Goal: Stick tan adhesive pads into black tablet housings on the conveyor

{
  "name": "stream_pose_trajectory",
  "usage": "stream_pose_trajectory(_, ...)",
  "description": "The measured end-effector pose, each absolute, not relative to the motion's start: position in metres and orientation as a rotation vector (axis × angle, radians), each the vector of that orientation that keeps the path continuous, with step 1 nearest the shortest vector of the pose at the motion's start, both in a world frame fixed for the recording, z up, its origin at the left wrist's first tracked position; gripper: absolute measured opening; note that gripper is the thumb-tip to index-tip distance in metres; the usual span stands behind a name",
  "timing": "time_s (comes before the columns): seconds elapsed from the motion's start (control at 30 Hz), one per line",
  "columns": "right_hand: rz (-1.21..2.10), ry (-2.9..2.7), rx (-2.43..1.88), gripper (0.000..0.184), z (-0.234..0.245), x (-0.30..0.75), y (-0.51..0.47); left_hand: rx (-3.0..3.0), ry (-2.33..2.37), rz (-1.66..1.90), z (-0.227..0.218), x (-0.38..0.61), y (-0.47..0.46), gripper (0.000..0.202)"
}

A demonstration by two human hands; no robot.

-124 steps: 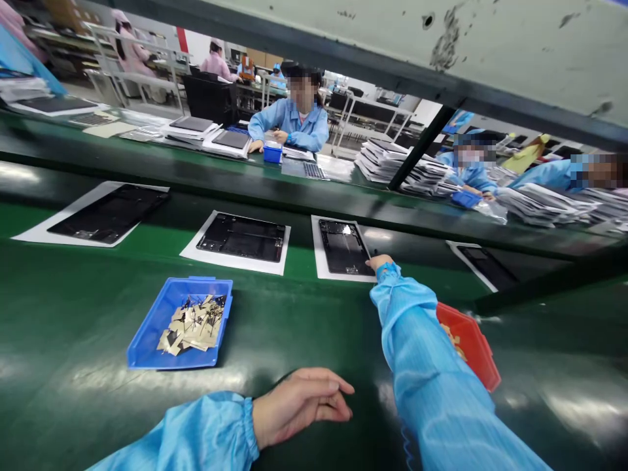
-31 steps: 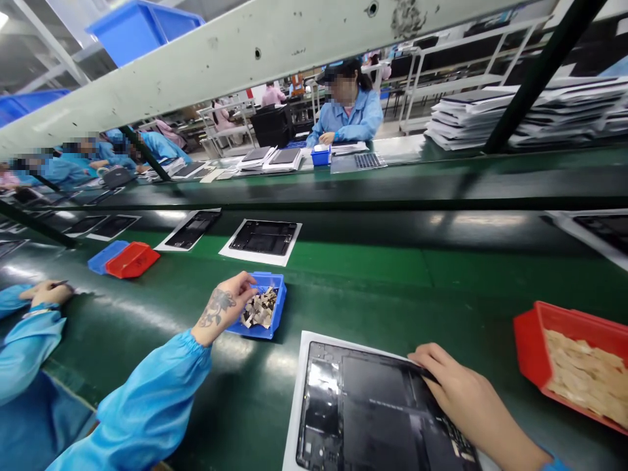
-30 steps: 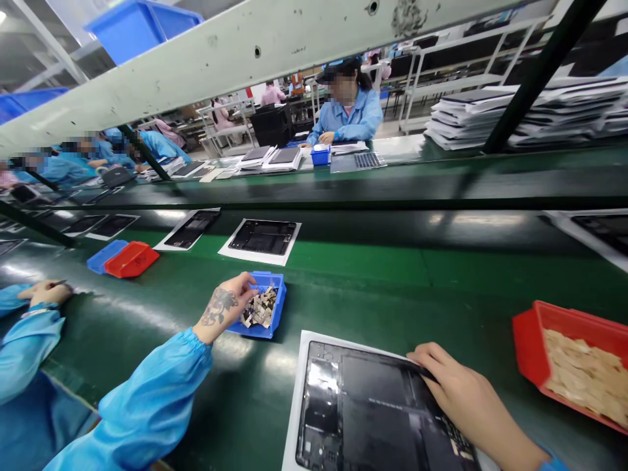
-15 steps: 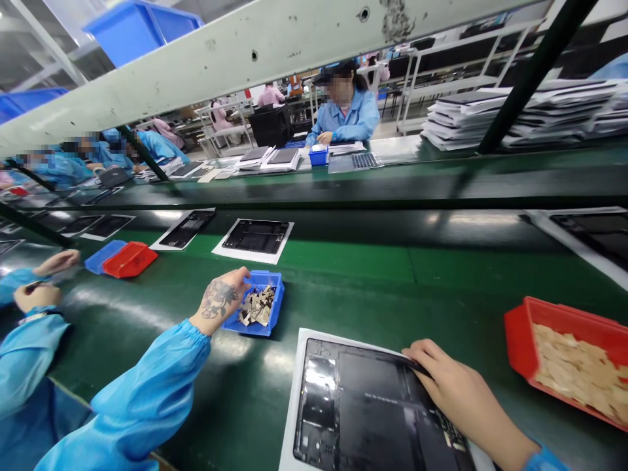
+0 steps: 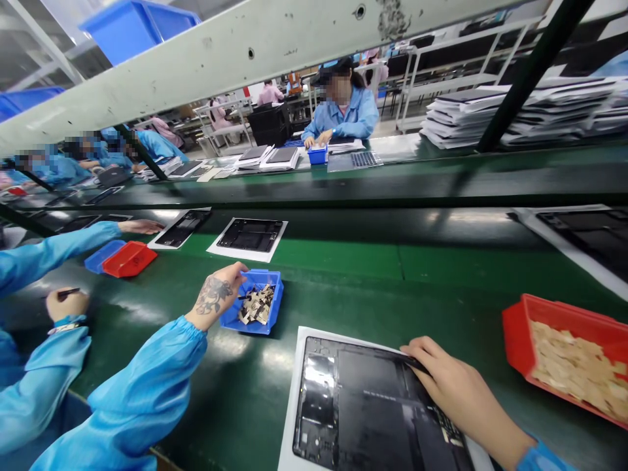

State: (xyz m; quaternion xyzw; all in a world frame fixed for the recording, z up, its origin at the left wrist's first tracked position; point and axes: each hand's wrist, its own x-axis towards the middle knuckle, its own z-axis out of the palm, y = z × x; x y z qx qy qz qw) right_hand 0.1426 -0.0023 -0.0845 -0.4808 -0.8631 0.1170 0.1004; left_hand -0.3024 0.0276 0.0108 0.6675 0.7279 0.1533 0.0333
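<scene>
My left hand point(image 5: 218, 296) is at the left side of a small blue bin point(image 5: 275, 302), with its fingers drawn together over the rim. What they hold, if anything, I cannot make out. Small beige and black pieces point(image 5: 256, 306) lie in the bin. My right hand point(image 5: 451, 386) rests at the upper right edge of an opened black tablet point(image 5: 373, 399), closed on a thin black tool point(image 5: 416, 364) whose kind I cannot tell. The tablet lies on a white sheet point(image 5: 289, 428), its inner parts facing up.
At right stands a red bin point(image 5: 515, 337) of beige pieces. Opened tablets point(image 5: 250, 235) lie on the green belt point(image 5: 343, 258) beyond. To my left, a co-worker's hand point(image 5: 142, 226) reaches past red and blue bins point(image 5: 130, 260). A pale beam point(image 5: 206, 59) crosses above.
The co-worker at left has stretched one arm towards a tablet on the belt. That belt's tablets have shifted slightly left. My hands have barely moved.
</scene>
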Motion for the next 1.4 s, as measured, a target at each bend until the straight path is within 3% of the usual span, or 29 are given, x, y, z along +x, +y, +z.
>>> stream_pose_trajectory(0.17, 0.381, -2.421, -1.442, 0.028, -0.082, 0.145, -0.004, 1.995, 2.135, 0.622, 0.02, -0.287, 0.02, 0.023)
stream_pose_trajectory(0.3, 0.517, -2.191, -1.4, 0.028, -0.058, 0.147, -0.013, 1.739, 1.717, 0.918, 0.036, -0.239, 0.003, 0.024)
stream_pose_trajectory(0.4, 0.85, -2.024, -1.319, 0.029, -0.032, 0.143, -0.025, 1.548, 1.346, 1.01, 0.042, -0.187, -0.006, 0.021)
stream_pose_trajectory(0.57, 1.571, -1.654, -1.246, 0.038, -0.006, 0.139, -0.048, 1.443, 0.883, 0.84, 0.033, -0.101, -0.002, 0.016)
stream_pose_trajectory(0.67, 1.726, -1.38, -1.186, 0.037, -0.001, 0.146, -0.058, 1.449, 0.732, 0.707, 0.027, -0.06, 0.006, 0.016)
stream_pose_trajectory(0.9, 1.32, -1.097, -1.347, 0.035, -0.005, 0.19, -0.053, 1.211, 0.679, 0.794, 0.007, 0.012, 0.018, 0.035)
stream_pose_trajectory(1.1, 1.116, -1.126, -1.414, 0.035, -0.012, 0.216, -0.045, 1.142, 0.677, 0.707, -0.012, 0.054, 0.027, 0.02)
stream_pose_trajectory(1.4, 0.854, -1.347, -1.445, 0.026, -0.02, 0.247, -0.041, 0.978, 0.585, 0.635, -0.015, 0.09, 0.034, 0.018)
